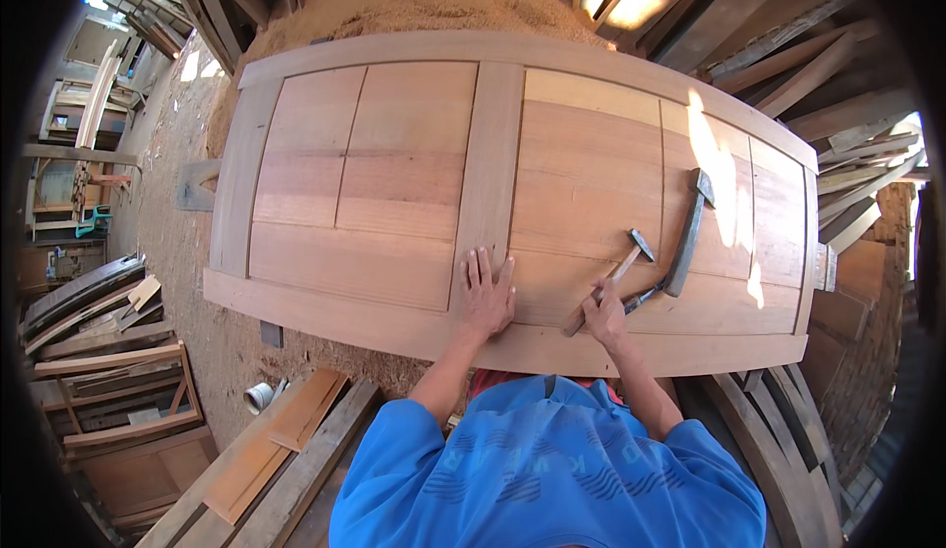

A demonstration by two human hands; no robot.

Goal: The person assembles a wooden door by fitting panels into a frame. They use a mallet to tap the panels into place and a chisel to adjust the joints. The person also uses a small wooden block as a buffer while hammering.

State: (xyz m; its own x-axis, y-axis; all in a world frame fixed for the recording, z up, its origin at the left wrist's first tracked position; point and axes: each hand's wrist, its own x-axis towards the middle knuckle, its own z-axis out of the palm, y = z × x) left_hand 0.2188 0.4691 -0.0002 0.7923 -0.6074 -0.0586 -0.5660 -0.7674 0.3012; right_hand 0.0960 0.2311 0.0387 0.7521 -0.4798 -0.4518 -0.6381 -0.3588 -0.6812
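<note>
Hammer [624,266] sits gripped in the right hand [606,315] at five o'clock over a door [490,169], the left hand [484,302] spread flat at six o'clock, in what looks like a tapping step whose next blow calls for careful aim.

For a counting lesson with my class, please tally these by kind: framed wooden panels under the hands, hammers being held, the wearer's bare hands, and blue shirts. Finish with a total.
Framed wooden panel: 1
Held hammer: 1
Bare hands: 2 (left hand, right hand)
Blue shirt: 1
Total: 5
</note>
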